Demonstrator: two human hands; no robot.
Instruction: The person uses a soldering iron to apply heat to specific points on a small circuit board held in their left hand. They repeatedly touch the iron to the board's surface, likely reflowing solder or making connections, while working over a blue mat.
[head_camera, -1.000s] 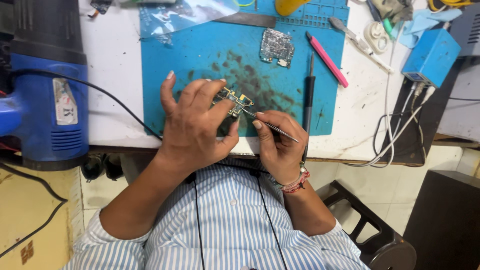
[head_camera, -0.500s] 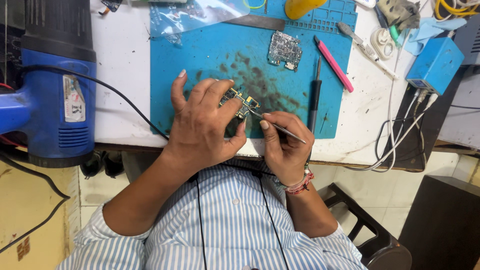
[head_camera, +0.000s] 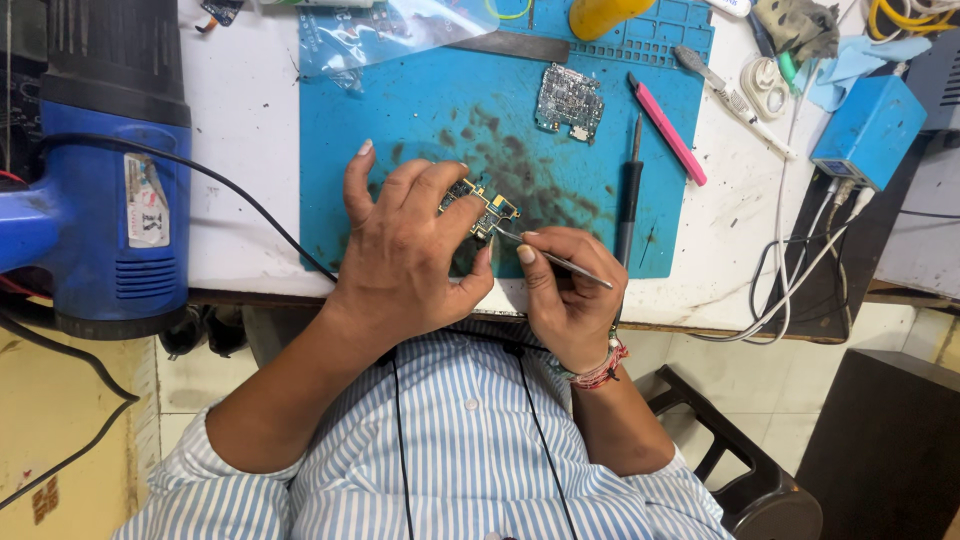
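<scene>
Now left hand (head_camera: 405, 250) pinches circuit board (head_camera: 482, 208); right hand (head_camera: 568, 295) holds tweezers (head_camera: 555, 262).

The left hand (head_camera: 405, 250) pinched a small circuit board (head_camera: 480, 208) above the blue mat (head_camera: 420, 110). The right hand (head_camera: 570, 295) held tweezers (head_camera: 555, 262), tips touching the board. A blue heat gun (head_camera: 100, 200) lay left.

Blue-striped shirt (head_camera: 470, 450), beaded wristband (head_camera: 598, 370)
</scene>
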